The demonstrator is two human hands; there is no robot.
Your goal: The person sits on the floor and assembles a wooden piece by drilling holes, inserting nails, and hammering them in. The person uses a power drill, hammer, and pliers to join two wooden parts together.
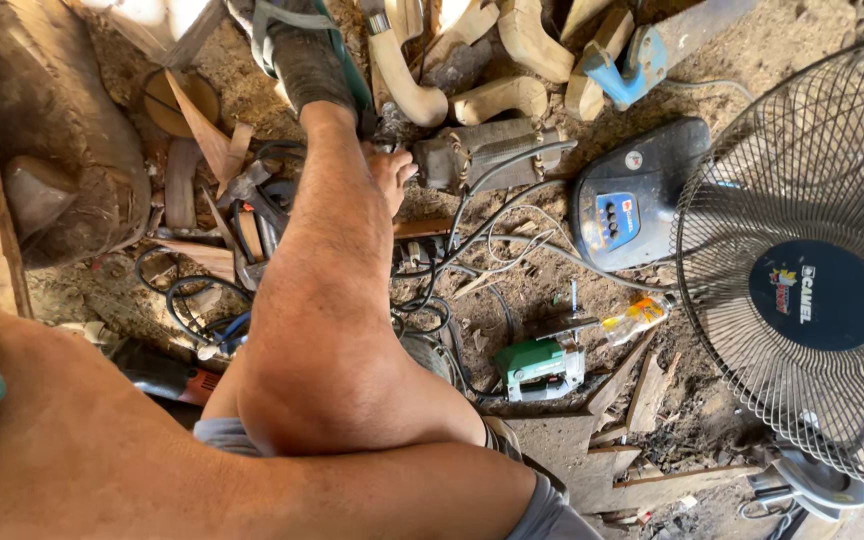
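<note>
Wooden offcuts and sawdust are covering the floor [752, 60] you are looking down on. Your hands are lying outside the view, so I cannot tell whether they are open, closed or holding anything. Your bent leg [327, 300] is filling the centre, knee low in the view and shin running up to a dark strapped shoe [302, 60]. A bare limb [252, 480] is crossing the bottom edge; whether it is a forearm or a thigh I cannot tell.

Bare toes [394, 175] are resting just beside a grey power tool [487, 155], which is lying on its side near top centre, its end almost touching them. Black and white cables [472, 240] are trailing from it across the floor.

Pale carved wooden pieces [497, 95] are lying in a heap just above the tool. A green and white power tool [542, 365] is sitting right of your knee. One container is showing: a small clear plastic bottle [637, 315] lying on its side and holding yellowish liquid, between the green tool and the wire-caged fan [802, 280]. The fan's grey base [642, 190] with its blue button panel is standing right of the grey tool. A thick log [52, 130] is lying at upper left.
</note>
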